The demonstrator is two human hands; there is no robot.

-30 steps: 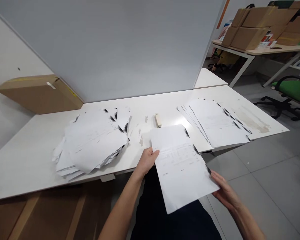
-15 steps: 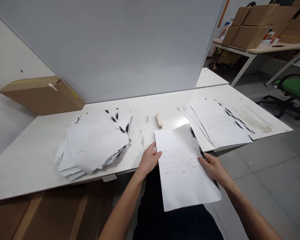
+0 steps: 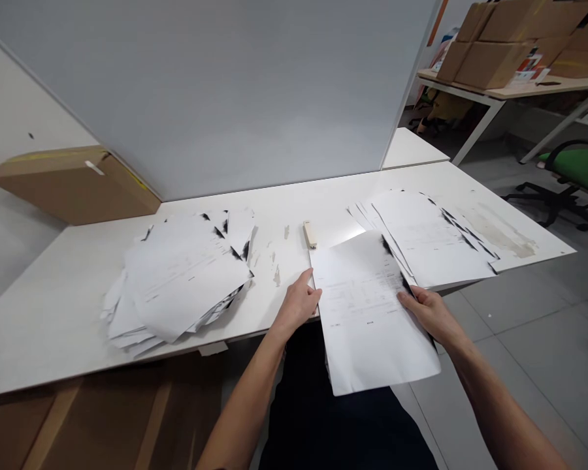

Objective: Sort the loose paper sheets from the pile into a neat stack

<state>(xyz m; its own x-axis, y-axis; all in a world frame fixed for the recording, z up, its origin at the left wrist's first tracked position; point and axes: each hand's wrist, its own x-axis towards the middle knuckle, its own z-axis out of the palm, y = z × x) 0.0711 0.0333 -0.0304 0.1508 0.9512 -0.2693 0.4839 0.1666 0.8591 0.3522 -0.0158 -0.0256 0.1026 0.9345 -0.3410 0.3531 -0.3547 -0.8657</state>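
Several printed paper sheets [image 3: 372,313], with black smudges along their right edge, are held tilted over the table's front edge and my lap. At their left edge is my left hand [image 3: 298,301], its thumb tip just over the paper and its index finger stretched along the side. My right hand [image 3: 426,316] pinches the right edge, thumb on top and fingers underneath. Just beyond the sheets' top left corner lies a cream stapler [image 3: 310,235] on the white table [image 3: 284,209].
A messy paper pile [image 3: 181,274] lies on the left of the table, and a fanned-out paper stack [image 3: 431,241] on the right. A grey-white panel [image 3: 255,98] stands along the back. A cardboard box [image 3: 73,186] leans at the back left; a green chair [image 3: 581,166] stands off to the right.
The held sheets have shifted slightly right and away from me, with both hands moving along. Less of my left thumb now overlaps the paper. The view has turned a little.
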